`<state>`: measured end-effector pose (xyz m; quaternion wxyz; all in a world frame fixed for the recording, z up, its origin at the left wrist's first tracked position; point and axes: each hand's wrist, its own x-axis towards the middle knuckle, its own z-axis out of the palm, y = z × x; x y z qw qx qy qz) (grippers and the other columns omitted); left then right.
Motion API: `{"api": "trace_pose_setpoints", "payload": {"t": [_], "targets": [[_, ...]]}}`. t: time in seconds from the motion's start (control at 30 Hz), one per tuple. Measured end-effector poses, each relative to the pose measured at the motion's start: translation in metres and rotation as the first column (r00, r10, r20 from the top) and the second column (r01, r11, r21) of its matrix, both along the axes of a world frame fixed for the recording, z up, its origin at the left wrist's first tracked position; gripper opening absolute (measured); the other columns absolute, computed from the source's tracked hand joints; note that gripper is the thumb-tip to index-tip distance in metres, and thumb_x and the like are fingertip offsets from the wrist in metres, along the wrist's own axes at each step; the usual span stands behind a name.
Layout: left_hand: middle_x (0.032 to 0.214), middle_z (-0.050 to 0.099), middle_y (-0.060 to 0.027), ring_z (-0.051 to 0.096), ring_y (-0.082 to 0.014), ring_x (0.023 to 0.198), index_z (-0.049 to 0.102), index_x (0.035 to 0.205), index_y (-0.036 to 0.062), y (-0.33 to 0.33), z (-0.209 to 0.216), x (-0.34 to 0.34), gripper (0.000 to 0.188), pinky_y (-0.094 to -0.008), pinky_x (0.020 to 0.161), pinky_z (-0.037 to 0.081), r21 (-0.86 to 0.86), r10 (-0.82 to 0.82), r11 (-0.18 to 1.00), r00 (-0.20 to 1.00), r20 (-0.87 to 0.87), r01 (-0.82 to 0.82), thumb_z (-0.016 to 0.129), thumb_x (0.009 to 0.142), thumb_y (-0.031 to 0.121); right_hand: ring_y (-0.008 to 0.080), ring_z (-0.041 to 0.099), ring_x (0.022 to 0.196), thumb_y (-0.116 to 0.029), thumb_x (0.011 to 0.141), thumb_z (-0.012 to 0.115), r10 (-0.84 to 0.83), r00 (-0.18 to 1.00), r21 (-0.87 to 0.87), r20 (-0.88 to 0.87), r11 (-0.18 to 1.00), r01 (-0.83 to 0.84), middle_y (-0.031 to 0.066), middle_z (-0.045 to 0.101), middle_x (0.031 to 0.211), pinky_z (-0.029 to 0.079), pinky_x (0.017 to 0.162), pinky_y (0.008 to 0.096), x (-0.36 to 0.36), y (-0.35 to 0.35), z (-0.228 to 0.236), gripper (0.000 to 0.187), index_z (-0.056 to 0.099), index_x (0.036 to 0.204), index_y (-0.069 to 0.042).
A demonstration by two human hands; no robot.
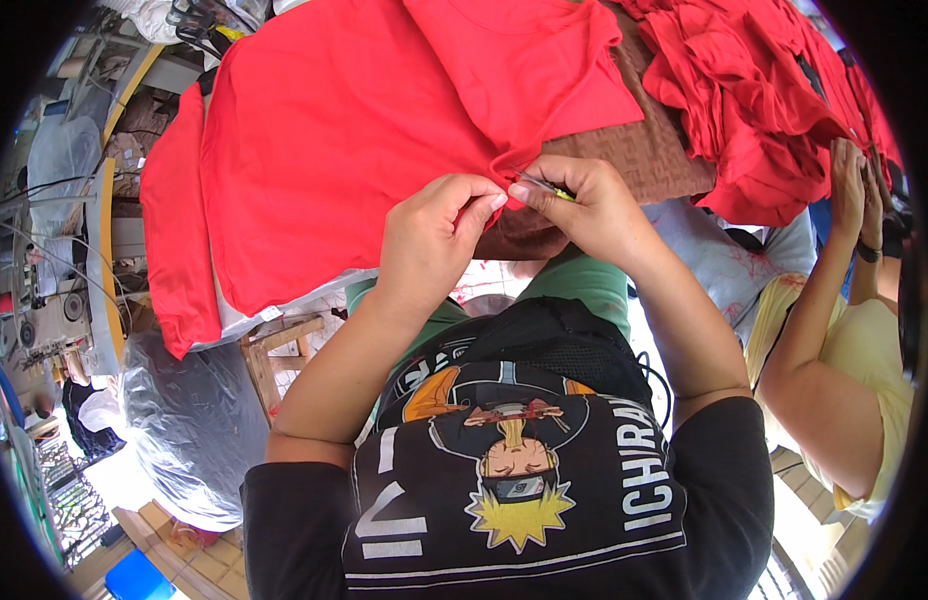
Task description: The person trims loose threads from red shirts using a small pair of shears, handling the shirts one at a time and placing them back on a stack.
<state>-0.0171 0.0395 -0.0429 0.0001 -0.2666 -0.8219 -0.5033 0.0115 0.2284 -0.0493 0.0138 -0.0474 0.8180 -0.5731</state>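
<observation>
A red garment (334, 130) of thin fabric lies spread in front of me. My left hand (429, 230) is closed, with thumb and forefinger pinching the garment's near edge. My right hand (594, 205) is closed around small thread snips (563, 194) with a yellow-green part. Their grey blades point left, toward the pinched edge, and the fingertips of both hands nearly meet there. Most of the snips is hidden in my right palm. I cannot make out whether a thread lies between the fingers.
A brown patterned cloth (649, 165) lies under the garment's right side. Beyond it is a heap of red fabric (744, 90), where another person's hands (852, 195) work. At left are plastic-wrapped goods (189, 420), a wooden stool (284, 350) and a sewing machine (59, 325).
</observation>
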Motion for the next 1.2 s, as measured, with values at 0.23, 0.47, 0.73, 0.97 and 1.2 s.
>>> {"api": "trace_pose_setpoints", "payload": {"t": [0.23,0.47,0.73,0.97,1.2], "targets": [[0.083,0.069,-0.0080,0.065,-0.0121,0.077,0.066,0.094,0.0002,-0.003,0.004,-0.004,0.013,-0.0260,0.070,0.051,-0.061,-0.014,0.998,0.996,0.083,0.019,0.066,0.089,0.012,0.0311,0.064,0.071,-0.025,0.082,0.070,0.036,0.982,0.369,-0.187,0.929,0.037,0.0137,0.064,0.078,0.049,0.064,0.0393,0.005,0.010,0.031,0.027,0.063,0.096,-0.004],[0.084,0.069,-0.0068,0.064,-0.0106,0.080,0.066,0.096,-0.0012,-0.003,0.008,-0.004,0.016,-0.0255,0.073,0.050,-0.037,-0.030,0.999,0.986,0.167,0.036,0.064,0.091,0.014,0.0319,0.064,0.074,-0.020,0.082,0.066,0.138,0.950,0.509,-0.281,0.860,0.025,0.0105,0.062,0.086,0.049,0.062,0.0427,0.016,0.013,0.050,0.019,0.059,0.092,-0.006],[0.084,0.069,-0.0058,0.064,-0.0102,0.079,0.065,0.097,-0.0008,-0.004,0.005,-0.003,0.016,-0.0250,0.073,0.050,-0.031,-0.029,0.999,0.979,0.202,0.036,0.063,0.092,0.014,0.0313,0.063,0.070,-0.019,0.080,0.066,0.220,0.919,0.664,-0.327,0.746,0.057,0.0077,0.060,0.082,0.050,0.060,0.0425,0.019,0.003,0.052,0.016,0.059,0.087,-0.006],[0.093,0.068,-0.0116,0.065,-0.0181,0.084,0.066,0.092,0.0009,-0.003,0.003,-0.002,0.011,-0.0289,0.074,0.050,-0.005,-0.079,0.997,0.989,0.125,0.081,0.064,0.090,0.012,0.0285,0.064,0.070,-0.017,0.079,0.066,0.264,0.905,0.726,-0.335,0.684,0.069,0.0073,0.060,0.081,0.052,0.058,0.0409,0.021,-0.004,0.054,0.015,0.058,0.085,-0.006],[0.099,0.063,-0.0165,0.055,-0.0272,0.101,0.069,0.066,0.0043,-0.028,0.049,-0.019,0.053,-0.0388,0.092,0.041,0.142,-0.488,0.852,0.863,-0.132,0.503,0.052,0.094,0.046,0.0333,0.063,0.072,-0.016,0.078,0.066,0.232,0.904,0.697,-0.359,0.710,0.095,0.0105,0.059,0.081,0.049,0.060,0.0431,0.019,0.012,0.069,0.017,0.055,0.087,-0.005]]}}
